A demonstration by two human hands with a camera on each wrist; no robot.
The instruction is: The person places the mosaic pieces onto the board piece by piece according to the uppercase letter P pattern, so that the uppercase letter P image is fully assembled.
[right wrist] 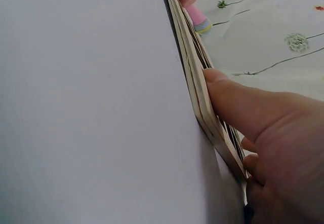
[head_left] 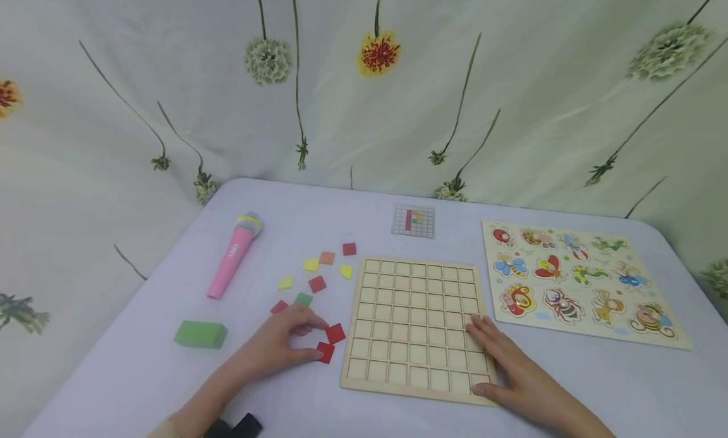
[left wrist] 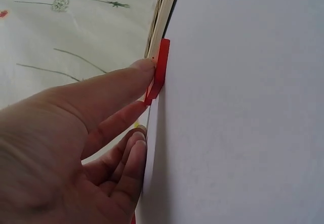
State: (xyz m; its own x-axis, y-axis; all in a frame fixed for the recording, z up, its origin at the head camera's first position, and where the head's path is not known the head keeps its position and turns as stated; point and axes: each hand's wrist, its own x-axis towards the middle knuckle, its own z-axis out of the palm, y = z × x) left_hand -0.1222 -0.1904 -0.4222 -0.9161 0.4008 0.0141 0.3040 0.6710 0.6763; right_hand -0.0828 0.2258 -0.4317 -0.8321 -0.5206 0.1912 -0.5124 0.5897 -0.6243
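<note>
Head view shows a pale table (head_left: 142, 375) in the lower half of the frame, with a flowered curtain (head_left: 512, 97) hanging behind it. A wooden grid board (head_left: 415, 324) lies at lower centre, all its square cells bare. The right hand (head_left: 512, 368) rests flat on the board's lower right corner, fingers straight and close together, thumb lying along the near edge; the right wrist view shows the thumb (right wrist: 238, 100) pressed against the board's edge (right wrist: 202, 102).

Left of the board, the left hand (head_left: 279, 346) lies on the table with its fingers bent over two red square tiles (head_left: 331, 342) that sit just beside the board's left edge. In the left wrist view the thumb tip (left wrist: 144, 67) presses a red tile (left wrist: 161, 67) against the table; whether the tile is truly pinched cannot be told.

Loose tiles (head_left: 315, 273) in red, yellow, orange and green are scattered above the left hand. Further left lie a pink toy microphone (head_left: 233, 255) and a green block (head_left: 200, 334). A small pattern card (head_left: 413, 220) sits above the board, and an insect peg puzzle (head_left: 580, 280) lies at right.
</note>
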